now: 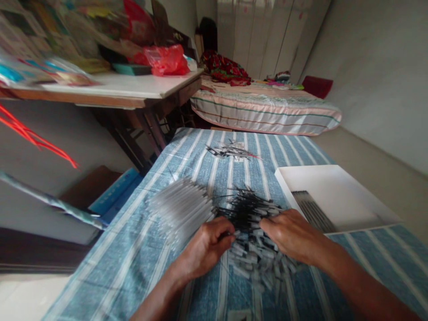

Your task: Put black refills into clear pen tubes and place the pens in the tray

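Blue-striped cloth [133,232] under both hands, bed [264,104] beyond.

On my feed the table [133,254] is blue, striped white; the box [347,191] at its right edge is white; the blurred pile [183,205] toward its left edge looks pale grey.

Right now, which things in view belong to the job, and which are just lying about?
Likely the job's:
- black sticks and short pale pieces, by the left hand and right hand
- translucent sticks, laid side by side
- white tray with dark sticks

Apparently just lying about:
- red plastic bag
- patterned red cloth
- blue box

Small far pile: cannot tell.
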Demonstrator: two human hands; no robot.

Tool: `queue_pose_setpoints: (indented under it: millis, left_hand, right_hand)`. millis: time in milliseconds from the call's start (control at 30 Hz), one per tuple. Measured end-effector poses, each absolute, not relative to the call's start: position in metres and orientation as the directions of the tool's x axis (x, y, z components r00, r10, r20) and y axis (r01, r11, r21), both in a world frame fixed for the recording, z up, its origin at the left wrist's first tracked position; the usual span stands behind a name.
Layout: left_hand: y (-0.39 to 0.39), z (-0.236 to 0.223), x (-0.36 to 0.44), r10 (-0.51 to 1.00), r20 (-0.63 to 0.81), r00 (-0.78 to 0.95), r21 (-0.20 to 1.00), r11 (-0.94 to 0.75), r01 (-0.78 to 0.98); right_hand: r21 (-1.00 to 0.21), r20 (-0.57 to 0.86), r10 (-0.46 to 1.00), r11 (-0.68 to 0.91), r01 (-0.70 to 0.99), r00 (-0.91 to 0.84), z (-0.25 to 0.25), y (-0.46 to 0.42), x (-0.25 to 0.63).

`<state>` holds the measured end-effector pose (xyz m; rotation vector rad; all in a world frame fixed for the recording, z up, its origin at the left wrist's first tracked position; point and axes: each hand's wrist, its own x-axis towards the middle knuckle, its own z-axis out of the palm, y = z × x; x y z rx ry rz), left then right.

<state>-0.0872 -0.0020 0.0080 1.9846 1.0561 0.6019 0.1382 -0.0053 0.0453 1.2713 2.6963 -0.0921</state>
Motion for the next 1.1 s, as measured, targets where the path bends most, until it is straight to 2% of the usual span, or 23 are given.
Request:
queue_pose_setpoints:
  millis: [167,300,400,467,533,600,733,867,1100]
  left_hand:
    - [-0.003,0.006,-0.084,0.837,-0.067,0.543,0.94,-0.129,0.314]
    - [-0.005,0.006,-0.082,0.86,-0.101,0.499,0.987,0.023,0.16]
    - [-0.006,0.007,-0.082,0.874,-0.105,0.474,0.994,0.099,0.039]
    - [-0.006,0.007,-0.083,0.889,-0.111,0.444,0.989,0.142,-0.038]
    - [-0.006,0.005,-0.084,0.907,-0.1,0.408,0.981,0.158,-0.112]
    - [-0.007,0.004,-0.084,0.919,-0.078,0.386,0.973,0.155,-0.174]
    - [-0.008,0.0,-0.082,0.926,-0.022,0.377,0.947,0.139,-0.288]
    - [-0.008,-0.001,-0.08,0.931,-0.002,0.366,0.92,0.145,-0.364]
    - [-0.009,0.002,-0.08,0.921,-0.039,0.388,0.926,0.179,-0.332]
  right_hand:
    - [-0.009,-0.157,0.709,0.695,0.719,-0.688,0.049,-0.007,0.13]
    - [-0.024,0.03,0.685,0.728,0.685,-0.728,0.048,-0.013,0.12]
    - [-0.094,0.206,0.68,0.73,0.677,-0.704,0.044,-0.017,0.122]
    - [-0.144,0.234,0.716,0.694,0.705,-0.657,0.038,-0.017,0.126]
    - [-0.157,0.153,0.77,0.638,0.754,-0.619,0.031,-0.016,0.129]
    - [-0.132,0.008,0.801,0.595,0.793,-0.599,0.022,-0.013,0.129]
    - [-0.073,-0.196,0.803,0.561,0.825,-0.563,0.008,-0.011,0.12]
    - [-0.02,-0.252,0.801,0.557,0.831,-0.543,0.0,-0.01,0.109]
    - [-0.012,-0.283,0.763,0.603,0.797,-0.582,-0.006,-0.008,0.099]
